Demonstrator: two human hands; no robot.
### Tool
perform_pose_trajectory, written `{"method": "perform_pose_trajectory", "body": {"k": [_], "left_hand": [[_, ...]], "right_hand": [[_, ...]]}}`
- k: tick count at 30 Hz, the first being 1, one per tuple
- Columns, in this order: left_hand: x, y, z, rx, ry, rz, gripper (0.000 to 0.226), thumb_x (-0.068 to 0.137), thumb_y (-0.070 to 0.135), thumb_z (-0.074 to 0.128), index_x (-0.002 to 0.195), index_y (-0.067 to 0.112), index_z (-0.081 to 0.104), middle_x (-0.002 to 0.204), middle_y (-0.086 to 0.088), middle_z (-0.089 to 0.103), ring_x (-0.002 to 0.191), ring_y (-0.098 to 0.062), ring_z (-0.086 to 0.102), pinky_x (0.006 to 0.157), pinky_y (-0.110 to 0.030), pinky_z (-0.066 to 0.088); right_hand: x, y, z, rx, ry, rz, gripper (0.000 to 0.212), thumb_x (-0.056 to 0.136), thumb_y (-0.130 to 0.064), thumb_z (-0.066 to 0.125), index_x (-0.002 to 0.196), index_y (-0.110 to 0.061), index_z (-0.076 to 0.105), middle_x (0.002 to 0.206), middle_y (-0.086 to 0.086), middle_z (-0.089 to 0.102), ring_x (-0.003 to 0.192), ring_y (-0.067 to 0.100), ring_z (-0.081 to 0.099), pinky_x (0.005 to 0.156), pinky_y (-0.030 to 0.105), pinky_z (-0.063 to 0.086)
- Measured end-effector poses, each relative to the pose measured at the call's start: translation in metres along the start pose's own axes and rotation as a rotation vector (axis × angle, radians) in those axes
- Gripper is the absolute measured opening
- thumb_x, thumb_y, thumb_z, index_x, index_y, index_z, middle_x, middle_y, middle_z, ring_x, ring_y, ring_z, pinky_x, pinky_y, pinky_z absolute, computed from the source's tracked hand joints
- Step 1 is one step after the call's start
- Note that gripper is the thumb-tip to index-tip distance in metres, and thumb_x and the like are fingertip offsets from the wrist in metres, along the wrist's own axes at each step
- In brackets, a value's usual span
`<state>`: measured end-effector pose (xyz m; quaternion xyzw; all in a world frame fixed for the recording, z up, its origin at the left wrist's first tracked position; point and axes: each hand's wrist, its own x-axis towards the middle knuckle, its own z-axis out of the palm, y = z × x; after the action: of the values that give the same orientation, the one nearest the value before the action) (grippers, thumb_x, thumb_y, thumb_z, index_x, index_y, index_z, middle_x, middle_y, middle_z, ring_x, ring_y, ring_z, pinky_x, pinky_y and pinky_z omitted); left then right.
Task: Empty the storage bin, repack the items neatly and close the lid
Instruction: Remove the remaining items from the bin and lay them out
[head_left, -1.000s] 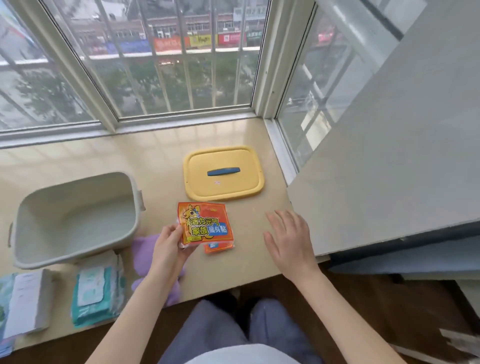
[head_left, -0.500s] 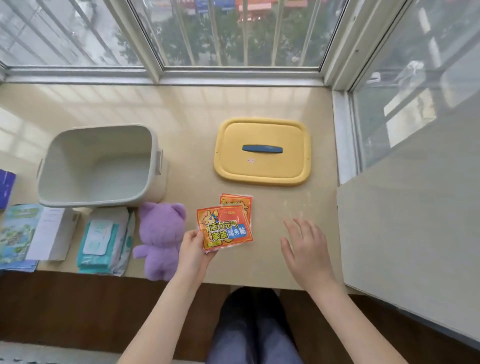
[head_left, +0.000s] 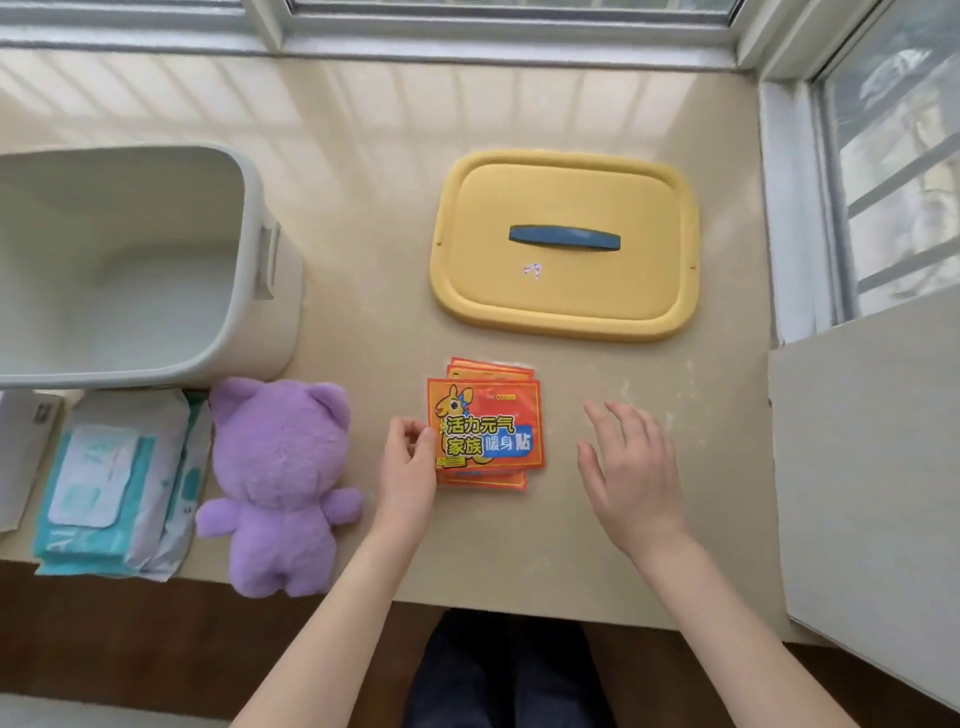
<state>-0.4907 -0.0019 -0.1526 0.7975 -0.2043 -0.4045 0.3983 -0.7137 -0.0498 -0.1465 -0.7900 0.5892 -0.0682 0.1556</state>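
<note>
Top packet (head_left: 485, 423) now lowered onto stack; left hand (head_left: 408, 462) grip pinches its edge, right hand (head_left: 631, 475) spread, empty. Square edges before lifting toward bin (head_left: 260, 270).

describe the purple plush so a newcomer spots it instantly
Start at the grey storage bin on the left. Just below its near right corner lies the purple plush, between the wipes pack and the left hand. It is the only furry, purple thing.

A yellow lid (head_left: 563, 244) with a dark blue handle (head_left: 564, 239) is lying by orange-red packets (head_left: 488, 423) printed with yellow lettering, while a purple plush bear (head_left: 283, 478) is sitting between them and teal-and-white wipe packs (head_left: 111, 480), near a pale grey bin (head_left: 135, 265).
</note>
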Motion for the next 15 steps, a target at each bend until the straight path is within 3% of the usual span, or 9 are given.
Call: {"method": "perform_pose_trajectory", "body": {"k": [5,7,12,15], "left_hand": [[0.001,-0.008,-0.012,0.153,-0.046,0.090,0.007,0.093,0.011,0.053,0.094,0.017,0.057,0.094,-0.001,0.064,0.082,-0.016,0.060,0.068,-0.025,0.044],[-0.001,-0.005,-0.019,0.195,-0.069,0.130,0.016,0.092,0.008,0.053,0.103,0.017,0.058,0.104,-0.002,0.062,0.085,-0.016,0.059,0.071,-0.021,0.046],[-0.003,-0.004,-0.034,0.323,-0.080,0.230,0.033,0.089,0.010,0.061,0.121,0.013,0.056,0.115,-0.001,0.059,0.093,-0.016,0.055,0.085,-0.034,0.049],[0.005,-0.006,-0.032,0.369,-0.106,0.324,0.044,0.083,0.014,0.071,0.125,0.012,0.055,0.113,0.000,0.057,0.095,-0.015,0.053,0.086,-0.036,0.047]], "right_hand": [[-0.010,-0.006,0.000,0.001,-0.023,0.041,0.050,0.093,-0.034,0.038,0.129,-0.007,0.059,0.126,0.020,0.060,0.117,0.041,0.054,0.094,0.052,0.048],[-0.011,-0.011,-0.006,0.018,-0.023,0.024,0.049,0.094,-0.033,0.038,0.129,-0.006,0.059,0.126,0.019,0.061,0.117,0.040,0.055,0.096,0.051,0.047],[0.008,-0.034,-0.016,0.097,-0.031,-0.127,0.048,0.095,-0.033,0.041,0.131,-0.006,0.057,0.129,0.013,0.060,0.123,0.034,0.051,0.106,0.041,0.037],[0.030,-0.047,-0.006,0.132,-0.084,-0.229,0.050,0.093,-0.037,0.044,0.134,-0.010,0.056,0.133,0.008,0.059,0.129,0.030,0.046,0.105,0.044,0.040]]}}
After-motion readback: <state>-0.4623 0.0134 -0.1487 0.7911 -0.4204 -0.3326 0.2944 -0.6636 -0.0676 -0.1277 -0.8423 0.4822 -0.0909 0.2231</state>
